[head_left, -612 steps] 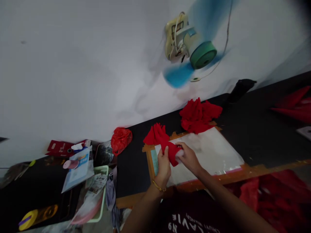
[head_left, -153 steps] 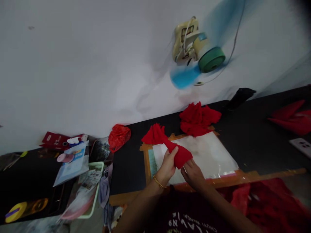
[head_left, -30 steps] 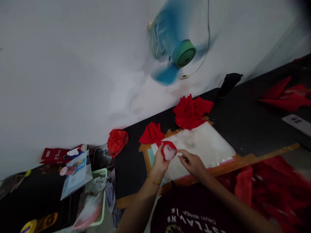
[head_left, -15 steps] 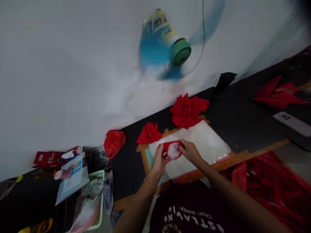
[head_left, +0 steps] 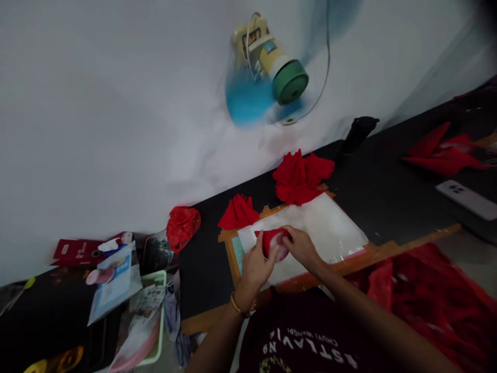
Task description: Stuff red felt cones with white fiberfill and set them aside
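My left hand [head_left: 254, 265] and my right hand [head_left: 301, 247] are both closed round a small red fabric piece [head_left: 269, 241] with white stuffing showing at its open end. They hold it over a white sheet [head_left: 330, 228] taped to the black table [head_left: 392, 197]. Just beyond lie a small pile of folded red pieces [head_left: 237, 212] and a bigger pile [head_left: 301, 175].
A wall fan [head_left: 272, 67] with blue blades spins above. A black bottle [head_left: 357, 133] stands by the wall. More red pieces [head_left: 442, 153] and a phone [head_left: 466, 196] lie right. Red cloth [head_left: 427, 300] covers my lap. A red bag [head_left: 181, 226] and a green tray [head_left: 155, 311] sit left.
A second ago my right hand was off the red piece; it has come back onto it, and both hands now close round it, hiding most of the white stuffing.
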`<state>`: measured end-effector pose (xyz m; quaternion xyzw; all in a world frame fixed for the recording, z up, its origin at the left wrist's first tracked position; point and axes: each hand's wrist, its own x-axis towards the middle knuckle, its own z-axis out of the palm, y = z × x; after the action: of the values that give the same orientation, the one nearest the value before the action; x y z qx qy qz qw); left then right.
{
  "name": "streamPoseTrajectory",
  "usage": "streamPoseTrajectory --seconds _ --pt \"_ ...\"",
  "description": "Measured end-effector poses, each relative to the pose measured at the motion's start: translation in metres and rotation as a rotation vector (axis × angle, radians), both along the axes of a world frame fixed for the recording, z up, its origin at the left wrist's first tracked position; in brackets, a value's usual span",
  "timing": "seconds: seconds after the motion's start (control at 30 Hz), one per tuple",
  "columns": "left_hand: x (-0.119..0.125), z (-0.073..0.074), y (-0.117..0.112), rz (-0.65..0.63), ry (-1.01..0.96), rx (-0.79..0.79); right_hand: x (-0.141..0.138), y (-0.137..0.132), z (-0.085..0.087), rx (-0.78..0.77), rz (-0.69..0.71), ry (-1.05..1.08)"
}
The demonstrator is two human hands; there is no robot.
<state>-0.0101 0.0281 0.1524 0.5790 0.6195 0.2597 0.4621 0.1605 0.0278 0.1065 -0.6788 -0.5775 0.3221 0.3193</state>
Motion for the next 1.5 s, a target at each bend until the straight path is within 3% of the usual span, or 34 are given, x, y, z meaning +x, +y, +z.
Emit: streamPoseTrajectory --seconds 0.13,0.23,0.33,0.5,0.77,0.97,1.17,1.4,1.5 --pt "0.000 -0.013 -0.001 -0.031 -0.010 -0.012 0.000 -0.002 -0.003 -0.021 0.012 0.070" --pt "0.003 -0.025 0.001 -0.018 -0.023 -0.067 0.002 -0.004 -0.006 -0.018 0.050 0.267" --pt "0.007 -0.033 0.005 0.032 0.004 -0.012 0.002 -0.008 -0.008 0.005 -0.009 0.388" --pt "0.015 -0.036 0.005 0.018 -0.016 0.138 -0.006 -0.016 -0.004 0.016 -0.066 0.206" --pt "0.022 -0.037 0.001 -0.022 -0.039 0.116 -0.010 -0.008 -0.007 -0.111 -0.094 0.075" --pt "0.012 -0.039 0.012 0.054 0.167 0.104 -0.005 -0.010 -0.019 -0.085 -0.117 0.151" --pt "0.016 -0.038 0.007 0.103 0.134 0.074 -0.003 -0.012 -0.023 -0.053 -0.101 0.237" --pt "0.020 -0.042 0.002 -0.023 0.172 0.119 -0.017 -0.009 -0.024 -0.092 -0.074 0.232" --pt "0.016 -0.047 0.004 0.023 0.194 0.108 -0.016 -0.010 -0.023 -0.012 -0.050 0.181"
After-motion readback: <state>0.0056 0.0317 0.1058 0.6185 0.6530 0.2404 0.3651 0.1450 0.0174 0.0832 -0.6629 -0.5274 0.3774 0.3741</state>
